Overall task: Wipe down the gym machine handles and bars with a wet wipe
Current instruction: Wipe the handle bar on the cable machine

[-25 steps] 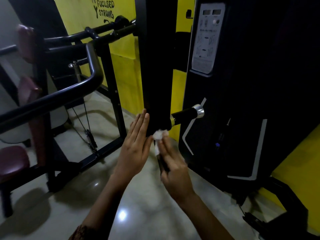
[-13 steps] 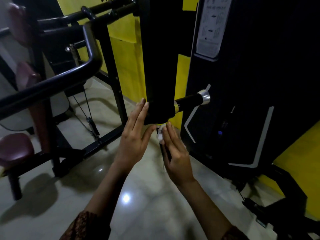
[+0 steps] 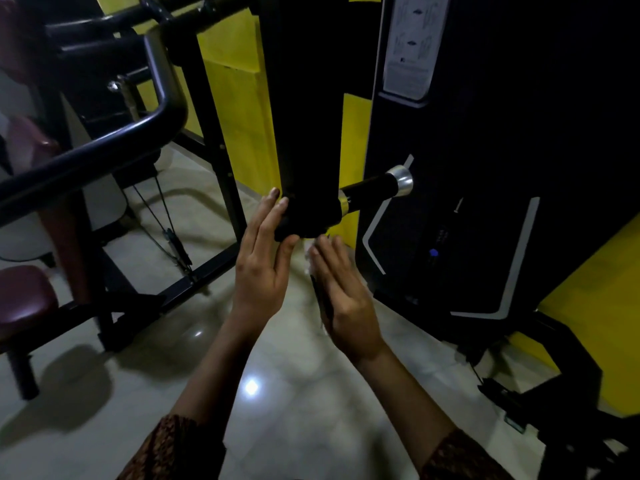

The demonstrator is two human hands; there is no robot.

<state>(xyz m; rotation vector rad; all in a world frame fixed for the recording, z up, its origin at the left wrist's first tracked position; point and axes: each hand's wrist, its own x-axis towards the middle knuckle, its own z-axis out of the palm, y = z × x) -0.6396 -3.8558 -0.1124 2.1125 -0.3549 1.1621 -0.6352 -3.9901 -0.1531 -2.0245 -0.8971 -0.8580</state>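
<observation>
Left hand (image 3: 263, 268) lies flat, fingers straight, against the black arm's (image 3: 304, 133) lower end. Right hand (image 3: 346, 306), fingers also straight, presses the wipe (image 3: 309, 252), seemingly against the arm's underside, below the handle (image 3: 372, 188). Glossy floor (image 3: 294, 393), yellow wall (image 3: 239, 98).

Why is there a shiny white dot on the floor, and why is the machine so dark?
Head view: the dot is glare from a light on the glossy floor; the black machine arm sits in dim light, hiding its detail.
</observation>
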